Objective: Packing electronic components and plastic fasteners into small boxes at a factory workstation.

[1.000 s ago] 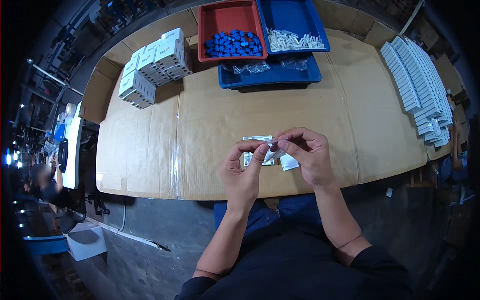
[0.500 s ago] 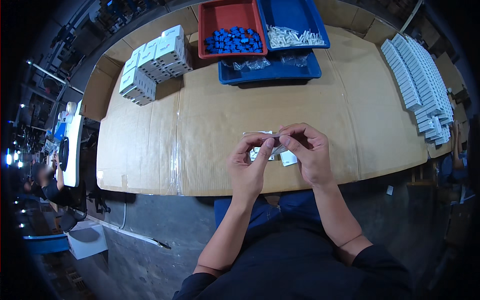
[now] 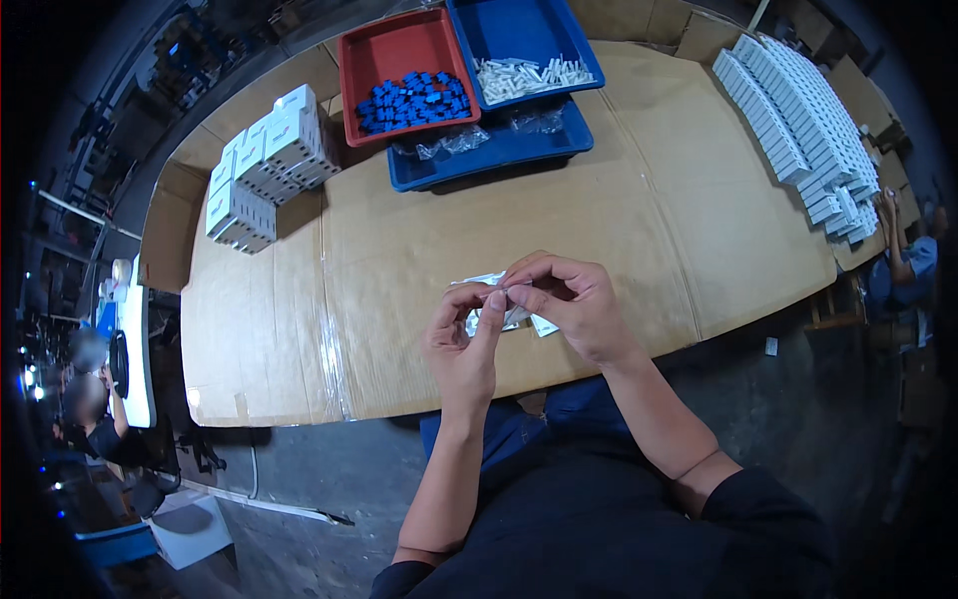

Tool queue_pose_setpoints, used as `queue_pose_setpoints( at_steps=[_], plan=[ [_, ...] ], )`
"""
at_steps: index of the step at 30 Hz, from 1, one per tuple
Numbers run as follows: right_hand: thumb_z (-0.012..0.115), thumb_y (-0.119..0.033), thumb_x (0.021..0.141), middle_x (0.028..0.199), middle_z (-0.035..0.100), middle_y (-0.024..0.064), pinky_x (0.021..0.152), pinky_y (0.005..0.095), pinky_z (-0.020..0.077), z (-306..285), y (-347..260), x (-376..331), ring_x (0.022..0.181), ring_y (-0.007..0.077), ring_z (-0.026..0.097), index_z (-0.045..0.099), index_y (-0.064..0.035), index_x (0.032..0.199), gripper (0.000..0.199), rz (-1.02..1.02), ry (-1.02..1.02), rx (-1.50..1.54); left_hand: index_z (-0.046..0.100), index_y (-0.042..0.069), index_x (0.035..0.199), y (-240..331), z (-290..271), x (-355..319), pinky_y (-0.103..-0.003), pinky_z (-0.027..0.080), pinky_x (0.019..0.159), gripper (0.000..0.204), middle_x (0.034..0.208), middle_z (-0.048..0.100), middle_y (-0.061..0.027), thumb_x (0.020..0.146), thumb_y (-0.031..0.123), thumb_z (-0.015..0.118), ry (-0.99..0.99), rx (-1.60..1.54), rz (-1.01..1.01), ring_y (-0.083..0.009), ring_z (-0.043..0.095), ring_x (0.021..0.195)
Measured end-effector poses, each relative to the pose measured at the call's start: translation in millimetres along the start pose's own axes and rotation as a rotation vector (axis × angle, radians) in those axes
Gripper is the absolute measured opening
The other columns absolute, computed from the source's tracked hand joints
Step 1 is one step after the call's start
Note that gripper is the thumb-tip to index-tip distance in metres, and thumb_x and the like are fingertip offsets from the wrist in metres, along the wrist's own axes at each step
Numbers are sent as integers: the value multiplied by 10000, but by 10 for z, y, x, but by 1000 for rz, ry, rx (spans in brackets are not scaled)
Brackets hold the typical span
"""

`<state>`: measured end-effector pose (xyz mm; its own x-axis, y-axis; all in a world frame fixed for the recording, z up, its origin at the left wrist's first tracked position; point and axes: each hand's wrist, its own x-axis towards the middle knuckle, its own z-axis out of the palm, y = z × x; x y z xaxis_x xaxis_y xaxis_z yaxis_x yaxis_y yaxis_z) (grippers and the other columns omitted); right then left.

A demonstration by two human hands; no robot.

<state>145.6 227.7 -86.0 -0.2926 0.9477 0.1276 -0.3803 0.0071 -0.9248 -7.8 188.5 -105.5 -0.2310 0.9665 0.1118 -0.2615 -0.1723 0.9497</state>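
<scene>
1. The left hand and right hand together pinch one small clear plastic packet just above the near edge of the cardboard-covered table.
2. Three trays stand at the far edge: one red tray of blue pieces and two blue trays, one holding white pieces.
3. Two groups of white boxes: a stack at far left, rows at right.

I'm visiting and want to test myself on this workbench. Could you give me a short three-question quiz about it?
1. True or false: both hands hold a small clear bag over the cardboard table.
2. What fills the red tray? A. blue pieces B. white sticks C. clear bags
3. Fill in: the long rows of white boxes lie on the person's ____ side.

Key: 1 true; 2 A, blue pieces; 3 right.
</scene>
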Motion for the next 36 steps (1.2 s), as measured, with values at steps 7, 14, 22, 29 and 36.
queue_pose_setpoints(
  at_steps=[7, 14, 22, 29, 36],
  plan=[
    [692, 29, 958, 1003, 724, 74, 828, 279, 536, -147, 57, 35, 934, 124, 669, 724, 42, 1004, 57, -194, -67, -300, 747, -10, 1019, 13, -39, 34, -275, 497, 876, 122, 996, 727, -37, 947, 83, 782, -27, 25, -82, -109, 631, 958],
    [737, 41, 919, 1093, 734, 103, 884, 295, 552, -179, -35, 65, 1023, 157, 691, 782, 3, 1021, 118, -82, -118, -287, 703, 28, 1190, -29, -233, 140, -323, 505, 896, 456, 1076, 707, -37, 1084, 431, 518, -4, -90, -273, -149, 648, 985],
    [754, 73, 876, 1305, 687, 148, 1024, 343, 536, -360, -87, 24, 1224, 240, 657, 815, -52, 1049, 222, -148, -247, -323, 717, 35, 1201, -28, -264, 51, -370, 571, 822, 293, 1065, 730, -51, 1054, 279, 647, -155, -352, -690, -154, 684, 911],
    [753, 56, 888, 1304, 688, 137, 1028, 357, 538, -420, -274, 47, 1216, 217, 652, 743, 22, 1189, 304, -47, -252, -180, 713, 3, 1182, 41, -245, 85, -297, 569, 851, 212, 1028, 718, -42, 995, 103, 722, -140, -296, -493, -127, 669, 920],
    [715, 56, 943, 1167, 697, 113, 846, 257, 587, -241, -194, 12, 975, 132, 674, 583, 23, 1402, 478, 134, -99, -108, 704, -3, 1110, 96, -141, 26, -280, 566, 851, 126, 1002, 719, -48, 994, 46, 710, -46, -114, -271, -116, 679, 923]
  ],
)
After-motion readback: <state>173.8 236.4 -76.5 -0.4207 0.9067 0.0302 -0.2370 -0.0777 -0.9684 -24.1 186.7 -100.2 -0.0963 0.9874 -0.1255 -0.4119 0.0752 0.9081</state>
